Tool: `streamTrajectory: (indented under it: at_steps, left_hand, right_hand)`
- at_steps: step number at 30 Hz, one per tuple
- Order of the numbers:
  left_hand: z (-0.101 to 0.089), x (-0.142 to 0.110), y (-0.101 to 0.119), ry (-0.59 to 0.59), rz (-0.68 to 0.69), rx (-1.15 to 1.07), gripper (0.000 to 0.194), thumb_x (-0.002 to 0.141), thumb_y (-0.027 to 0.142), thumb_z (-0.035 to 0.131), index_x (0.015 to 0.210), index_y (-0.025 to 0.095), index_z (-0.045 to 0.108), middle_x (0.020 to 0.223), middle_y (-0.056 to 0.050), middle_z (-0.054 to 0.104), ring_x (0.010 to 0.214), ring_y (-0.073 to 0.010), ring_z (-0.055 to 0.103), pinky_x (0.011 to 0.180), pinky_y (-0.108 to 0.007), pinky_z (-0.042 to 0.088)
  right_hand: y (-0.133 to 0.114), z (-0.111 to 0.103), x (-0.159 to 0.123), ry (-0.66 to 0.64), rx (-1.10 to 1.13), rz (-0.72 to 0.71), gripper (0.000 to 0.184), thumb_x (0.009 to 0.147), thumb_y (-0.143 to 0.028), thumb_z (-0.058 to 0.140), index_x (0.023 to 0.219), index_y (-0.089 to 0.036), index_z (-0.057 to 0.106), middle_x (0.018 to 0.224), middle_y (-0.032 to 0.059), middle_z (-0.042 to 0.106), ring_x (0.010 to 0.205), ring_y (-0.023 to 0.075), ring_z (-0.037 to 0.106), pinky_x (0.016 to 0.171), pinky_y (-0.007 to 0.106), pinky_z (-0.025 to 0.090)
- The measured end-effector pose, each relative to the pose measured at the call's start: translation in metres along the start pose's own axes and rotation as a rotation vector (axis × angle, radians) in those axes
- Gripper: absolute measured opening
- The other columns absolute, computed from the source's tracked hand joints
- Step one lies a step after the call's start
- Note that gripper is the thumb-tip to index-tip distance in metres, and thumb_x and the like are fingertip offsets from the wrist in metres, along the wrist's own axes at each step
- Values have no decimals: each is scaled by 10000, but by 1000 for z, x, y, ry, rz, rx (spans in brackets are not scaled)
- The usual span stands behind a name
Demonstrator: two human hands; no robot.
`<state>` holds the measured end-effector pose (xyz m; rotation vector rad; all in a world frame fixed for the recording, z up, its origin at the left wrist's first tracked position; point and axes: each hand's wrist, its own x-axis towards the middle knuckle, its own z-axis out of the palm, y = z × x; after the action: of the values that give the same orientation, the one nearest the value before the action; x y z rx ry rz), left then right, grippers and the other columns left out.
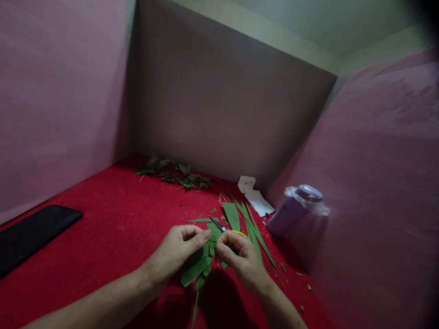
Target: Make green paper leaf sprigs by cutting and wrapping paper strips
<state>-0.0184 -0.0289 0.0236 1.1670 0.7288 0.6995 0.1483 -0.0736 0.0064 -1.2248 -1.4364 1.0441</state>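
Fingers (202, 238) pinched nearly closed, left hand (178, 249) and right hand (242, 256) grip the leaves (196, 270), which slant away toward the scissors (223, 228).

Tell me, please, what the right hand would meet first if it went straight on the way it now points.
The right hand would most likely meet the green leaf pieces first, with the left hand just past them, though depth is unclear.
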Motion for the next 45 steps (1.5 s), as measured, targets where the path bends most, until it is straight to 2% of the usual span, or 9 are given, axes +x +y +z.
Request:
streamTrajectory:
  at_steps: [4,9,13,16,18,25,31,39,45]
  left_hand:
    - [0,3,-4,41,-19,-25,414,726,541,591,679,130,600,532,24,551,465,-94,469,474,-212,329]
    - [0,5,-4,-10,55,-3,440,748,548,559,624,130,611,589,-26,620,626,-164,586,663,-278,423]
    - [-1,7,-8,-51,-11,-30,433,720,557,585,734,126,620,593,-3,600,540,-134,548,563,-257,403]
    - [-2,8,-14,-33,0,53,359,606,426,735,749,116,622,601,19,576,538,-108,512,541,-227,376]
    - [-3,8,-18,-9,22,119,318,538,321,776,728,117,621,600,28,572,545,-107,510,540,-222,370]
    - [-3,8,-23,27,12,154,189,552,236,706,648,140,575,519,50,534,449,-82,465,486,-223,357]
    - [-3,8,-23,4,93,182,144,567,194,691,652,143,586,563,32,571,501,-91,500,513,-223,383]
    - [-1,7,-19,-10,77,136,153,568,224,700,634,138,592,551,32,569,474,-85,490,504,-230,383]
    - [-2,9,-21,6,72,141,135,567,207,693,636,135,601,533,36,565,444,-81,483,479,-226,380]
  right_hand:
    - [15,7,2,-5,151,40,313,779,-415,615,645,-170,474,562,-54,452,517,78,391,506,199,303]
    - [27,11,-1,-2,260,79,325,753,-448,632,675,-179,465,560,-51,476,513,87,423,530,212,331]
    - [32,10,-4,26,158,7,283,791,-410,598,681,-176,483,590,-39,486,556,102,443,562,224,350]
    - [34,9,-6,61,1,-74,259,827,-366,556,664,-172,499,605,-31,483,581,112,448,576,230,360]
    - [34,10,-8,83,-91,-117,247,838,-336,536,654,-174,504,604,-31,476,579,114,439,562,227,356]
    - [29,13,-17,124,-373,-263,209,850,-262,494,659,-182,517,600,-23,482,562,123,429,544,240,339]
    - [21,12,-17,147,-388,-294,187,849,-246,487,681,-181,536,612,-20,494,569,123,443,551,240,343]
    - [19,9,-15,137,-153,-194,252,856,-319,502,653,-174,533,593,-36,467,552,103,407,523,219,338]
    - [23,8,-12,138,-165,-228,196,853,-280,507,689,-176,526,610,-40,452,571,102,400,531,213,336]
